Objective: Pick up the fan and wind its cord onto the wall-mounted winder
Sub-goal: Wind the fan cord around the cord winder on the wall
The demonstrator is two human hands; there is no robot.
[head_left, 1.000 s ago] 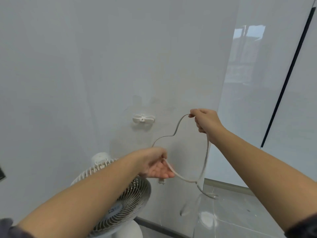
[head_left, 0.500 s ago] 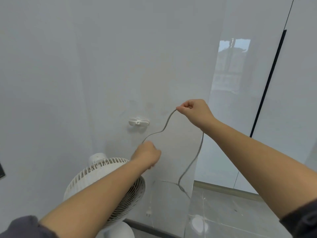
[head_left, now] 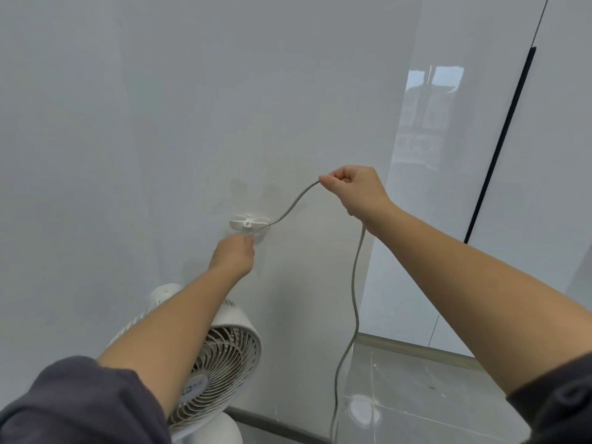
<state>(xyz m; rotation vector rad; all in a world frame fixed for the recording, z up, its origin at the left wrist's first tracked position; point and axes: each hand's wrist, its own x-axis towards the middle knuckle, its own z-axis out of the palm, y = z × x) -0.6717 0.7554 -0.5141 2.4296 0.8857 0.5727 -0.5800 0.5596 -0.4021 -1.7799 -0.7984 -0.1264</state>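
Observation:
A small white winder (head_left: pixel 248 223) with flat arms is fixed to the pale wall. My left hand (head_left: pixel 233 255) is just below it, fingers closed on the grey cord (head_left: pixel 354 283) where the cord meets the winder. My right hand (head_left: pixel 354 187) is up and to the right, pinching the same cord. From there the cord hangs down in a long loose curve to the floor. The white fan (head_left: pixel 221 357) stands on the floor at the lower left, partly behind my left forearm.
The glossy white wall (head_left: pixel 128 139) is straight ahead. A glossy panel with a black vertical strip (head_left: pixel 499 149) is to the right. A shiny grey tile floor (head_left: pixel 416 395) and a dark skirting line lie below.
My left hand has risen from in front of the fan to the winder, taking the cord with it. My right hand has kept its pinch, and the slack loop between the hands has shortened.

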